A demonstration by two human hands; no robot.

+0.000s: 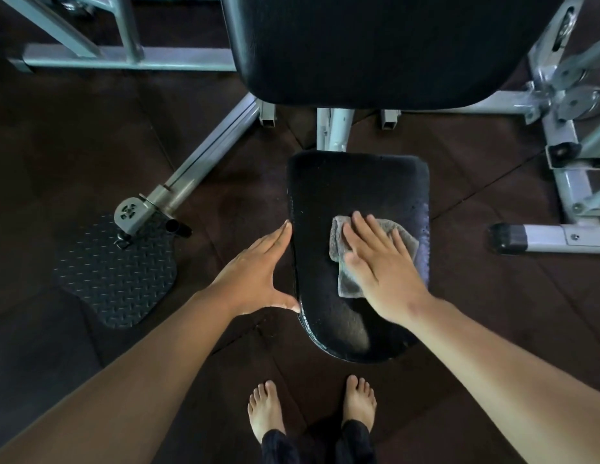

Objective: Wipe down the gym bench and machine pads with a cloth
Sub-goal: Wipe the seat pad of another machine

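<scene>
A black padded seat (352,189) of a gym machine sits in the middle of the view. A grey cloth (349,283) lies on its right half. My right hand (379,259) presses flat on the cloth with straight, spread fingers. My left hand (258,276) rests against the seat's left edge, fingers straight along the side and thumb touching the front corner. A larger black back pad (375,48) stands above the seat at the top of the view.
Grey steel frame tubes (205,155) run left and right of the seat. A black checker-plate footrest (118,272) lies on the dark rubber floor at the left. A capped frame leg (533,237) juts in from the right. My bare feet (265,410) stand just below the seat.
</scene>
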